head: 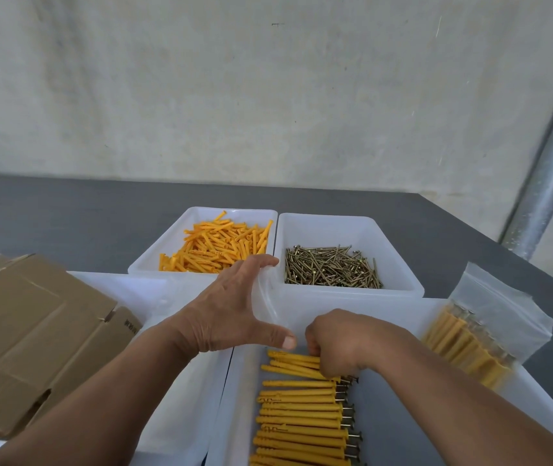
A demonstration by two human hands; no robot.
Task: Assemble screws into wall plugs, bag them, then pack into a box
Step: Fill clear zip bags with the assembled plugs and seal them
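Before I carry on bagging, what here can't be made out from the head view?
- Right hand fingertips: curled under, so how many plugs it grips is hidden.
- Clear bag in left hand: nearly invisible against the white tray.
- Box print: too small.
- Plug row: cut off by the bottom edge.
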